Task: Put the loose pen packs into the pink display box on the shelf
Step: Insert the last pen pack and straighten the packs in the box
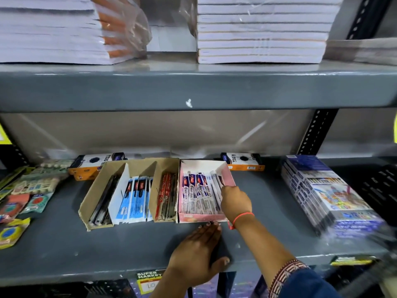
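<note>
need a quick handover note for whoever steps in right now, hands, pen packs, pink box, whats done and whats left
Right hand: inside the pink display box at its right side, fingers on the pen packs; exact grip not visible.
Left hand: flat on the grey shelf, fingertips at the box's front edge, holding nothing.
Done: a row of packs stands in the box.
Left: settle the rightmost packs; no other loose packs visible.

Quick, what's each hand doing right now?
Left hand: open, flat on the grey metal shelf.
Right hand: in the pink cardboard display box; grip cannot be told.
</note>
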Available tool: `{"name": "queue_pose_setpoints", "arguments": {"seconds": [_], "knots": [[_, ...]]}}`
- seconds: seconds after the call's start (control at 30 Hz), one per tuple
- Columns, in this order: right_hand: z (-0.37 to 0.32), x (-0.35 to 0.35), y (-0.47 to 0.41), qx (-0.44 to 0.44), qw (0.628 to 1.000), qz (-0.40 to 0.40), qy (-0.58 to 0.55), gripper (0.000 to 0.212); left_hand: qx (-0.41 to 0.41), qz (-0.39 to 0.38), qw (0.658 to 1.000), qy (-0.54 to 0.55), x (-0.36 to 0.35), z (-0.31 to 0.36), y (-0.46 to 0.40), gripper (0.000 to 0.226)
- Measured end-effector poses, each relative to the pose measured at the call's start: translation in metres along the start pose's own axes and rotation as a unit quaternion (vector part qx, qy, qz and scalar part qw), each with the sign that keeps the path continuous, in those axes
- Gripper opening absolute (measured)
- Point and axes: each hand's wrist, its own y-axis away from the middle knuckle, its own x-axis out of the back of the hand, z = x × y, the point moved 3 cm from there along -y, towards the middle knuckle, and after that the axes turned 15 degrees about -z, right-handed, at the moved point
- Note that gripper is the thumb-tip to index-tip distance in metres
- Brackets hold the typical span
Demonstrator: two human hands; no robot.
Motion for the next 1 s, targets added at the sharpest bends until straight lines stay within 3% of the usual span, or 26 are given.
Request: {"name": "queue_pose_setpoints", "arguments": {"seconds": [0.2, 0.47, 0.53, 0.73, 1.0], "knots": [[-0.006, -0.006, -0.006, 0.007, 0.998, -0.028, 0.06, 0.03, 0.004, -0.013, 1.0, -0.011, 0.0, 0.001, 0.0, 0.075], [-0.008, -0.007, -0.017, -0.009, 0.997, -0.054, 0.058, 0.032, -0.015, 0.005, 1.0, -0.012, 0.005, 0.004, 0.001, 0.074], [-0.01, -0.007, -0.019, -0.018, 0.996, -0.063, 0.055, 0.033, -0.009, 0.041, 0.998, -0.045, 0.005, 0.002, 0.004, 0.072], [-0.01, -0.008, -0.022, -0.042, 0.995, -0.077, 0.049, 0.037, -0.026, 0.039, 0.995, -0.084, 0.006, 0.009, 0.005, 0.066], [-0.011, -0.008, -0.025, -0.035, 0.998, -0.05, 0.034, 0.04, -0.011, 0.051, 0.993, -0.105, 0.011, 0.01, 0.006, 0.066]]}}
